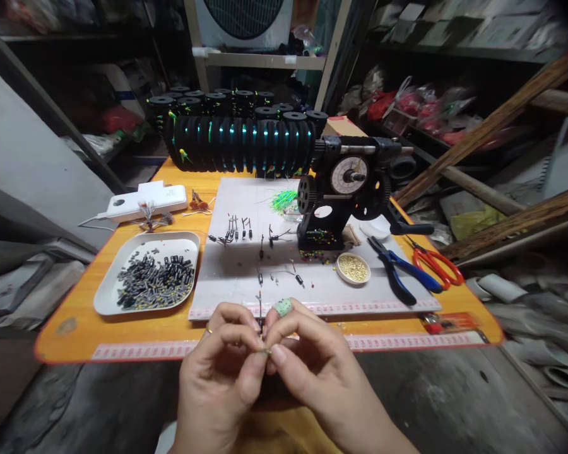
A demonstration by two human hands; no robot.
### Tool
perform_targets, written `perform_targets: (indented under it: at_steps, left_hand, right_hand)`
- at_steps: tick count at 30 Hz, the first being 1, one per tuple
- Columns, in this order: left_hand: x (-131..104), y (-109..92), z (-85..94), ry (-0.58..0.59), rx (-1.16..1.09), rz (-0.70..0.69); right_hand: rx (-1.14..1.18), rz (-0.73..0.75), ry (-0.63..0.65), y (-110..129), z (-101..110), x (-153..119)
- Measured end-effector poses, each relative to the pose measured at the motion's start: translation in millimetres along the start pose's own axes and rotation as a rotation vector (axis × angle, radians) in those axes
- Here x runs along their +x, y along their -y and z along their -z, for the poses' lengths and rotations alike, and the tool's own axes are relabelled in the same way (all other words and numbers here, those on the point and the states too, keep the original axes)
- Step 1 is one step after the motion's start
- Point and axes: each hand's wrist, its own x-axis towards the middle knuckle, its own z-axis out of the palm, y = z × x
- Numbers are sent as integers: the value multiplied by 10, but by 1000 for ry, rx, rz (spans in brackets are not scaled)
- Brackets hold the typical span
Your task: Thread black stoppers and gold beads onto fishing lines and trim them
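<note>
Left hand (pixel 220 372): thumb and forefinger pinched on a tiny piece (pixel 267 351)
Right hand (pixel 329 369): fingertips closed on it too
Tiny piece: between both hands, near the orange table (pixel 73 340)

A tiny greenish piece (pixel 267 350) sits pinched between fingertips (pixel 279 355), a thin dark orange-tipped rod (pixel 260 308) just beyond.

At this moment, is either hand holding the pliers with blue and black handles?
No: the pliers lie on the flat white board, apart from the left hand and the right hand.
</note>
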Motion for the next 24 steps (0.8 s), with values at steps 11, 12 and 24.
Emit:
perform_targets:
  at_steps: [11,12,24]
  left_hand:
    - [-91,-98,-116,-184,71,-13]
    - [-110,-107,-145,-223,66,-8]
    - [-71,-126,-104,-86,-271,339]
  right_hand:
    - [-500,140,33,10,72,-8]
    - [-575,156,47,19,91,-26]
    - [-595,528,-12,89,204,-123]
